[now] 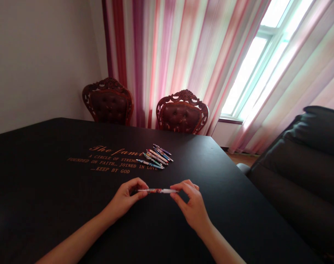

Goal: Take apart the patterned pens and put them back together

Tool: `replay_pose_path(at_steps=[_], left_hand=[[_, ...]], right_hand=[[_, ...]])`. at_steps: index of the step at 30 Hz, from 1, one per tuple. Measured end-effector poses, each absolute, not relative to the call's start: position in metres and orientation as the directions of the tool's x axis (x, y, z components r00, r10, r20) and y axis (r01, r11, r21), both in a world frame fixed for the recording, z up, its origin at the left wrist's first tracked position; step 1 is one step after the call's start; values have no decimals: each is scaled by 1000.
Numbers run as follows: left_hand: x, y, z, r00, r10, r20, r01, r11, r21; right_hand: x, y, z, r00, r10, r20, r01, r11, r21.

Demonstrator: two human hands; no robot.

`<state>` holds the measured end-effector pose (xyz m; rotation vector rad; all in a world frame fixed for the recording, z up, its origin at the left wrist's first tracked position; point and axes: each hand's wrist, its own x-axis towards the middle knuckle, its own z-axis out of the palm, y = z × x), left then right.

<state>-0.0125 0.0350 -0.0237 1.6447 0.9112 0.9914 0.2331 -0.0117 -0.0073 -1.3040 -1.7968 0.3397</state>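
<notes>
A slim pen with a patterned red and white barrel and a white end lies level between my two hands, over the near part of the black table. My left hand pinches its left end between thumb and fingers. At the white right end, the thumb and fingertips of my right hand close on it. Beyond my hands, a loose pile of several pens in blue, white, purple and red rests on the table, partly covering the printed lettering.
The black table stretches out to both sides. Two carved chairs with dark red padding, a left one and a right one, stand at its far edge before a striped curtain. A dark leather sofa sits at the right.
</notes>
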Motion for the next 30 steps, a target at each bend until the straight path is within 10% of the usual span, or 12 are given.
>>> replay_pose_path(at_steps=[24, 30], left_hand=[[-10, 34, -25, 380, 873, 307, 113, -373, 921], [-3, 30, -22, 377, 919, 116, 128, -176, 976]], right_hand=[[234, -14, -14, -199, 811, 550, 779, 471, -413], [236, -13, -15, -139, 780, 611, 777, 468, -420]])
